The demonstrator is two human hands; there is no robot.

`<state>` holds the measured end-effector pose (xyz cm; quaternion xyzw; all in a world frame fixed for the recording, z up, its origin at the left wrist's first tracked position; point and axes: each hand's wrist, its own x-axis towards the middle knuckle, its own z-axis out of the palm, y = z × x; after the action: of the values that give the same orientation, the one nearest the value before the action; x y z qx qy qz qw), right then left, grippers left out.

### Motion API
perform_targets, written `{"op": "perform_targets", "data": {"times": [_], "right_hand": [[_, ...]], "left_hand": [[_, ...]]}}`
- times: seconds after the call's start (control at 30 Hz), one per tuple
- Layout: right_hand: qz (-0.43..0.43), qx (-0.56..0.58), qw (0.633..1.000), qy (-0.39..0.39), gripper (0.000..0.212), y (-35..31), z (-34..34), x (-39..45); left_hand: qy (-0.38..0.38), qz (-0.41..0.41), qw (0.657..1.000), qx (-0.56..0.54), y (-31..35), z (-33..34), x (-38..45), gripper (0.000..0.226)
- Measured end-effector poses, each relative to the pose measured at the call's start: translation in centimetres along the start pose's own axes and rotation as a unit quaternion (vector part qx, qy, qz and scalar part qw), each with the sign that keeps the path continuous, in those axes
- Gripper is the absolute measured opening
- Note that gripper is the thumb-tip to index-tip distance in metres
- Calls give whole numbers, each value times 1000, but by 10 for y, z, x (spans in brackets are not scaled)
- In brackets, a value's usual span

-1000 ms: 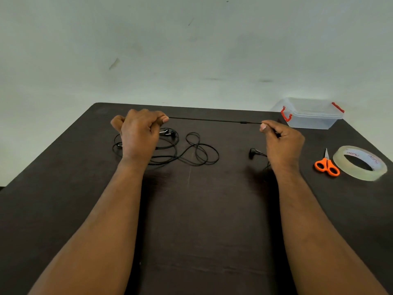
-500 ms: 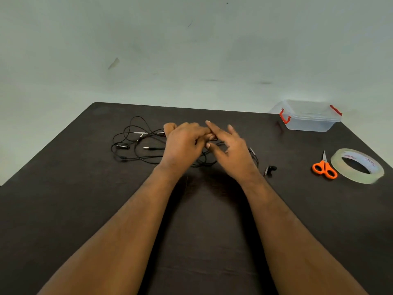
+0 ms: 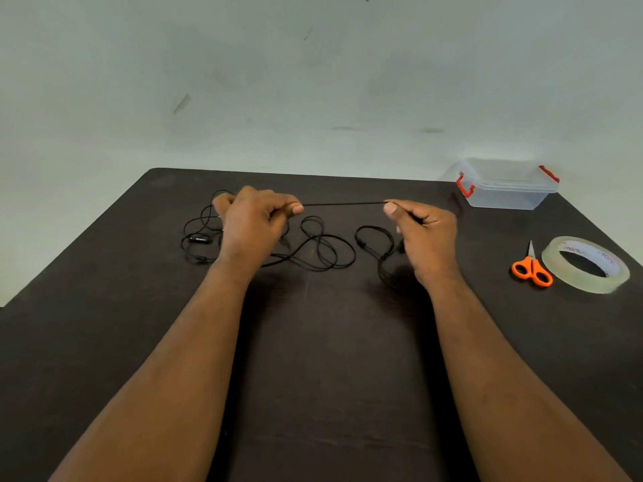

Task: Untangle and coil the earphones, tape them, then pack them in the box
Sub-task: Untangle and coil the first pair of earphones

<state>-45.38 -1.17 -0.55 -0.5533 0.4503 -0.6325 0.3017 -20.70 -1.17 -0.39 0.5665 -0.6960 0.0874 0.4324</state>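
Two hands, left (image 3: 255, 226) and right (image 3: 422, 229), pinch one earphone cable (image 3: 342, 203) taut (rest tangled).

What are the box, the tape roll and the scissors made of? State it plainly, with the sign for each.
Box: translucent plastic, probably; the table edge shows through its walls, and its clips are red. Tape roll: clear glossy film wound on a printed core, likely plastic tape. Scissors: orange handles that look like moulded plastic, with pale grey blades that seem metal, though they are too small to be sure.
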Motion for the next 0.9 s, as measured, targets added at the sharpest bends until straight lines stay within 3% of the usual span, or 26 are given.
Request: {"op": "perform_targets", "data": {"times": [0.13,0.27,0.4,0.47,0.53,0.57,0.63,0.7,0.8,0.9], "right_hand": [[62,102,989,81,14,-5,-8,7],[99,160,971,149,13,-7,-13,11],[69,101,973,196,16,-4,-9,8],[-10,-114,983,141,44,0,-1,-1],[-112,-322,938,66,75,0,10,-10],[-169,-364,915,34,81,-3,16,-13],[-272,-376,885,-30,77,-6,28,-18],[-306,-344,882,-100,64,-5,36,-21],[-234,-257,924,-160,48,0,34,-22],[-125,-150,970,-146,36,1,31,-22]], "left_hand": [[88,-23,996,17,-10,-10,-1,11],[193,38,977,88,-1,-12,0,18],[191,18,980,53,22,-1,-3,13],[151,34,987,35,32,6,-6,10],[110,56,992,29,38,10,-7,11],[93,60,994,25,40,11,-8,13],[65,68,995,14,43,13,-10,20],[44,80,996,5,46,15,-11,18],[13,89,996,-26,50,20,-12,10],[-20,79,995,-49,48,23,-13,12]]}}
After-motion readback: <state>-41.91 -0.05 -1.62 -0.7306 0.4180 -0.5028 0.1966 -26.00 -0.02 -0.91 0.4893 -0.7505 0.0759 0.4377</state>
